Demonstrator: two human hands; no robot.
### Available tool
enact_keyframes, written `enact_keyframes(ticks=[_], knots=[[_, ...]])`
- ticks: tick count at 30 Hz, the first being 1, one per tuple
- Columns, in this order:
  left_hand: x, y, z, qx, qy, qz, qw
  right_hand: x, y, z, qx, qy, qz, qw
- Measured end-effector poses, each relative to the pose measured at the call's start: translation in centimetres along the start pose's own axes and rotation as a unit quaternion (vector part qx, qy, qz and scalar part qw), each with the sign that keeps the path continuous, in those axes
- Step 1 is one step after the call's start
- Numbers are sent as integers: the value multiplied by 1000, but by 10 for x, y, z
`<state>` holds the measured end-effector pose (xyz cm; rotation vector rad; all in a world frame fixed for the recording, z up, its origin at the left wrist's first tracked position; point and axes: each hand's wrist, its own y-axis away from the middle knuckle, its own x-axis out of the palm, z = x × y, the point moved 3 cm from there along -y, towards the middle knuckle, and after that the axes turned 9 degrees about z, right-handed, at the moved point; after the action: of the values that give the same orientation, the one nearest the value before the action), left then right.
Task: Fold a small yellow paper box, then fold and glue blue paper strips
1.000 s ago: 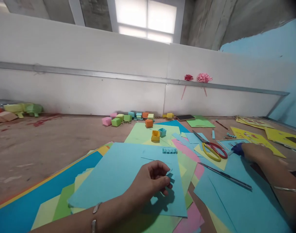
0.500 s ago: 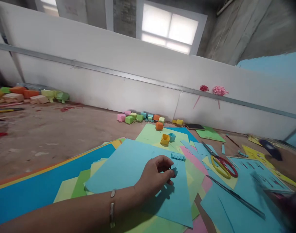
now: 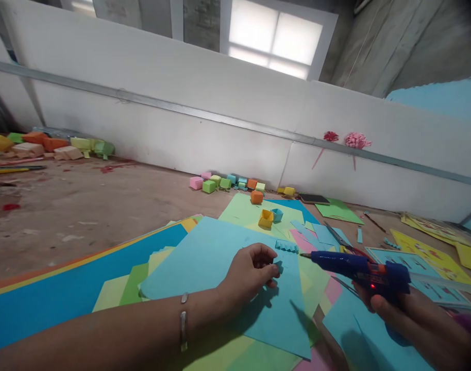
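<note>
My left hand (image 3: 251,273) is closed in a pinch on a small blue paper piece (image 3: 280,266), over a large light-blue sheet (image 3: 208,257). Most of that piece is covered by my fingers. My right hand (image 3: 405,314) grips a dark blue hot glue gun (image 3: 359,268) with a red light lit on its side. Its nozzle points left, toward my left hand, and is apart from the paper. Just beyond my fingers lies a folded blue paper strip (image 3: 286,247). Scissors (image 3: 341,239) are partly hidden behind the glue gun.
An open yellow paper box (image 3: 265,219) and a blue one (image 3: 276,214) stand on green paper ahead. Several small coloured paper boxes (image 3: 208,186) line the white wall. More paper shapes (image 3: 34,138) lie far left. A dark flat object (image 3: 313,199) rests by the wall.
My right hand has come in from the right edge, bringing the glue gun over the papers beside my left hand. The left hand keeps its pinch. The view has shifted slightly.
</note>
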<state>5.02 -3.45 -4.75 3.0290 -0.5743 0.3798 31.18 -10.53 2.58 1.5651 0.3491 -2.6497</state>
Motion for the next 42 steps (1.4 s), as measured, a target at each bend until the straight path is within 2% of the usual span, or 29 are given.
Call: enact_keyframes(ticks=[2, 10, 14, 19, 26, 32, 42], knots=[[0, 0, 1, -1, 3, 5, 1000, 7, 0, 1, -15, 5, 41, 999], [3, 3, 3, -13, 23, 30, 999, 21, -9, 25, -70, -33, 121, 990], [5, 6, 0, -25, 59, 46, 997, 24, -10, 22, -52, -10, 131, 990], [4, 6, 3, -51, 122, 47, 990, 31, -8, 20, -47, -15, 187, 981], [5, 5, 6, -53, 119, 53, 990, 34, -2, 10, -28, -12, 207, 978], [9, 4, 4, -49, 90, 75, 992, 25, -8, 19, -71, -26, 221, 972], [12, 6, -3, -35, 66, 84, 994, 8, -4, 31, -92, -49, 193, 976]])
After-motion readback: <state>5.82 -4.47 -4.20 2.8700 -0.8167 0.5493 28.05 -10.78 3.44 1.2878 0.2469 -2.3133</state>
